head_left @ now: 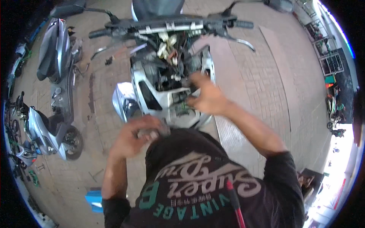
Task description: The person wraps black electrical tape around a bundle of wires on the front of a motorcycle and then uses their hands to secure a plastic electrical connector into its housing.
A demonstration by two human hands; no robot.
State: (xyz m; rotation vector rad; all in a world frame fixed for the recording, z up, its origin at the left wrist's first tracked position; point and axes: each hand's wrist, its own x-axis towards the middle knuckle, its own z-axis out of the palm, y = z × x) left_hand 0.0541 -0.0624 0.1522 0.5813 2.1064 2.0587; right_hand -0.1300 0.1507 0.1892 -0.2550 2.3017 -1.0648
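Note:
In front of me stands a partly stripped scooter, its silver-grey front panel (161, 99) framing dark openings. Loose wires with pale connectors (167, 48) hang in a bundle below the handlebar (171, 27). Over the right side of this panel is my right hand (211, 95). Its thumb and fingers bend around a small dark spot, and what they hold is blurred. Near the panel's lower left edge, close to my shirt, my left hand (137, 137) has its fingers curled. Something greyish shows between them, too unclear to name.
A silver body panel (124, 99) is just left of the scooter's front. Further left are a scooter with a dark seat (51, 57) and a light blue scooter (47, 127). A blue object (94, 200) lies on the paved floor at lower left. Racks (330, 62) line the right.

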